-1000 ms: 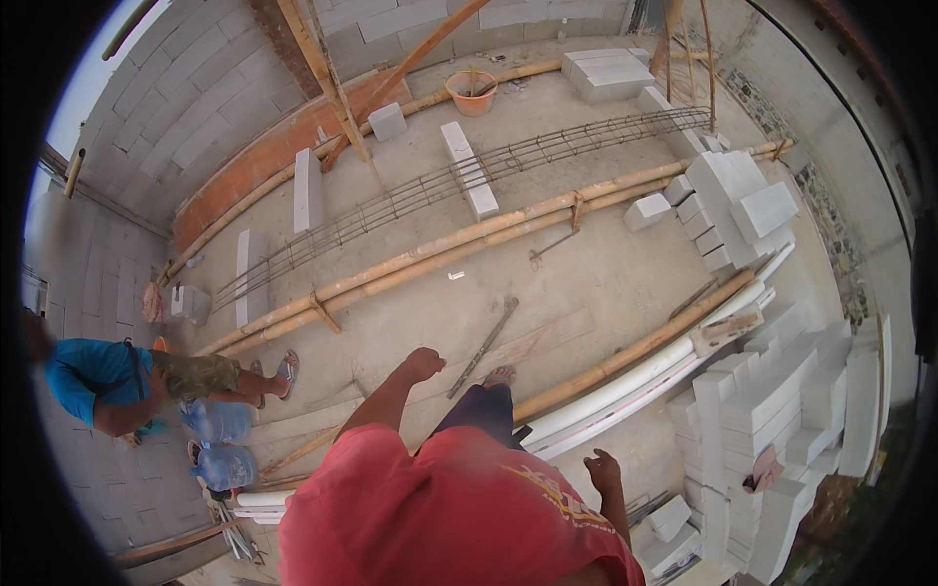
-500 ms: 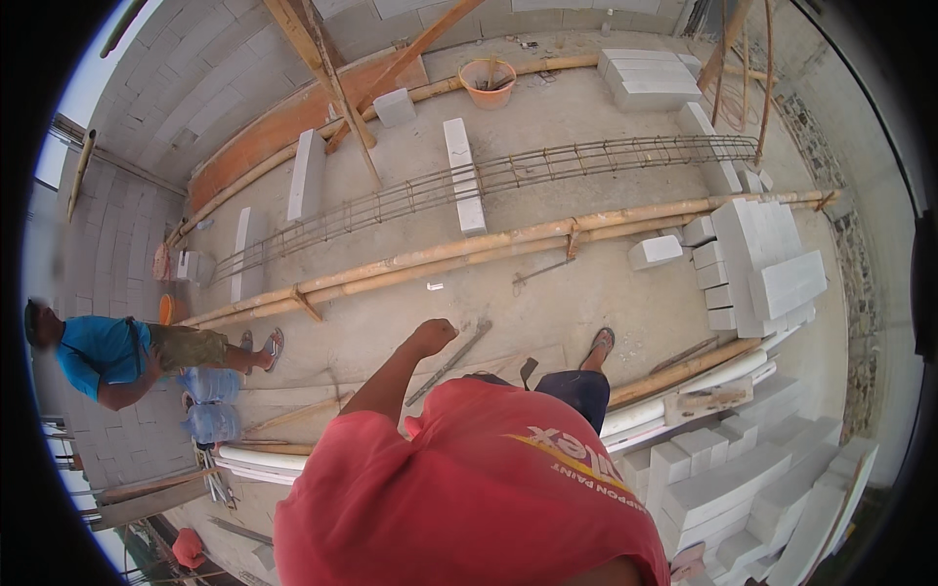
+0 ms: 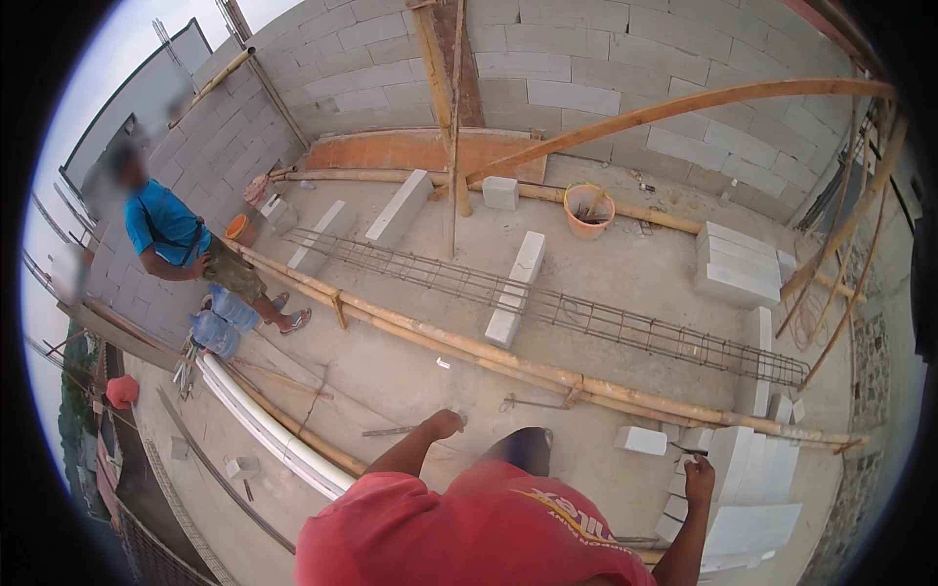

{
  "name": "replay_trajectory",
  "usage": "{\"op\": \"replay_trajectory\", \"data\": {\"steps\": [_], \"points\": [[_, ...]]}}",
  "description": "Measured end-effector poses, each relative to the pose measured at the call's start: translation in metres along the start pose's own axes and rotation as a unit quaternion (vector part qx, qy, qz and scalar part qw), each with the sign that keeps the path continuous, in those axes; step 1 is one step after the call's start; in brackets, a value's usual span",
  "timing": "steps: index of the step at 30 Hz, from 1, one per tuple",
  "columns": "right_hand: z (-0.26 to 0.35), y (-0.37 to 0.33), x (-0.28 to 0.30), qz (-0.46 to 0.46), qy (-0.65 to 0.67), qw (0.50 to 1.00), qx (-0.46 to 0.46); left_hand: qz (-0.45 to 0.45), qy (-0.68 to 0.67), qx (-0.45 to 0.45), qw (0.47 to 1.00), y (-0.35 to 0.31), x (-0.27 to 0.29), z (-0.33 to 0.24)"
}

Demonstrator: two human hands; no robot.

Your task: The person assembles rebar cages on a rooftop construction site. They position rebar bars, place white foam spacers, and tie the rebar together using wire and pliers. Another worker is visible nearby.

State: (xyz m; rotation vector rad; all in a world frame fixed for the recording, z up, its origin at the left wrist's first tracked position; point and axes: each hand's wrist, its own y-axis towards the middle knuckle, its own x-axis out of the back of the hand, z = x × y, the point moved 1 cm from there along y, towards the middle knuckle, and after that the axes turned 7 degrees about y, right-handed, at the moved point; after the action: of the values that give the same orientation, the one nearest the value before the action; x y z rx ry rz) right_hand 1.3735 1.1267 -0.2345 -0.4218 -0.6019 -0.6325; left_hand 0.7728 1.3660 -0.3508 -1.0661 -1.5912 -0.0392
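My left hand [image 3: 445, 423] is held out in front of my body above the concrete floor, its fingers curled closed. What it holds, if anything, is too small to make out. Off to the right, my right hand [image 3: 700, 474] is raised beside the stack of white blocks [image 3: 743, 479], closed on a small dark tool [image 3: 690, 450] whose thin dark end points left. The tool's exact kind does not show. A long thin metal bar [image 3: 389, 431] lies on the floor just left of my left hand. A single white block [image 3: 641, 439] sits left of my right hand.
Long bamboo poles [image 3: 469, 352] cross the floor ahead, with a steel rebar cage [image 3: 606, 317] over white blocks beyond. An orange bucket [image 3: 588, 213] stands farther back. A person in a blue shirt [image 3: 166, 225] stands left, near clear blue water jugs [image 3: 215, 334]. White pipes [image 3: 274, 430] lie lower left.
My view has swung, bringing more of the far wall into sight. My right hand has come into view at the right with the dark tool. My left hand stays closed in front.
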Motion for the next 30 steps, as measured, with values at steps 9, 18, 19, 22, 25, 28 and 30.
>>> {"op": "replay_trajectory", "data": {"steps": [9, 18, 19, 22, 25, 28, 30], "points": [[0.127, 0.181, -0.150, 0.250, -0.117, 0.956, 0.099, -0.028, 0.040, 0.172, 0.984, 0.026, -0.142, -0.003], [-0.019, 0.278, -0.034, 0.431, -0.529, 0.719, 0.136, -0.137, -0.239, 0.298, 0.914, 0.077, -0.085, -0.024], [-0.019, 0.284, -0.036, 0.395, -0.453, 0.799, 0.014, -0.184, -0.347, 0.342, 0.854, 0.076, -0.062, -0.032], [-0.002, 0.320, -0.060, 0.364, -0.356, 0.856, -0.087, -0.234, -0.490, 0.427, 0.723, 0.090, -0.027, -0.046], [0.025, 0.377, -0.086, 0.387, -0.348, 0.851, -0.071, -0.243, -0.522, 0.451, 0.682, 0.125, 0.004, -0.045], [0.057, 0.459, -0.123, 0.431, -0.372, 0.822, -0.024, -0.274, -0.534, 0.483, 0.637, 0.172, 0.030, -0.045], [0.077, 0.531, -0.151, 0.466, -0.398, 0.790, 0.023, -0.313, -0.537, 0.516, 0.589, 0.205, 0.049, -0.047]]}}
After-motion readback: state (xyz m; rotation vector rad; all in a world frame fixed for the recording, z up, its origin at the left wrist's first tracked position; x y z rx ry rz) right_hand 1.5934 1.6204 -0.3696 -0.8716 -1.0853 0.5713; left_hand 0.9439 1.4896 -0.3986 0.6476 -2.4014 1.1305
